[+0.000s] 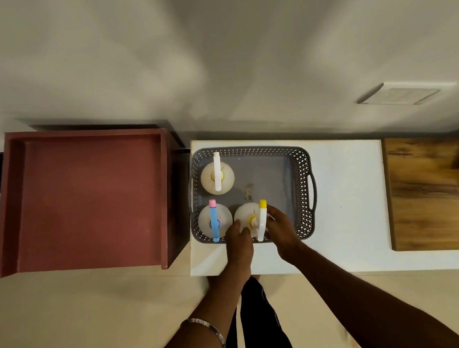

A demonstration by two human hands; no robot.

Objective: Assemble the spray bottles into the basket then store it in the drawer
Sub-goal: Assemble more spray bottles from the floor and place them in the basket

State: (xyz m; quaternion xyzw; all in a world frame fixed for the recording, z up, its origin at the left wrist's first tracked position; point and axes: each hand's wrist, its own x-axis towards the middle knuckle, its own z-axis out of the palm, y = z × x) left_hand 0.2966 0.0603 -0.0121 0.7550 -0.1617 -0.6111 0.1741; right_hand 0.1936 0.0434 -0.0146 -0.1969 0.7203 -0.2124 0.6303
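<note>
On the white table, grey basket with three spray bottles, left hand and right hand gripping the yellow-tipped bottle, open drawer beside.

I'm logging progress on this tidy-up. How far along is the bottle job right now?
Done: two spray bottles stand in the grey basket, one white-topped, one blue-topped.

In hand: the left hand and right hand are on the yellow-tipped bottle, already inside the basket.

Left: the basket sits on the white counter; the open red drawer holds nothing visible.
</note>
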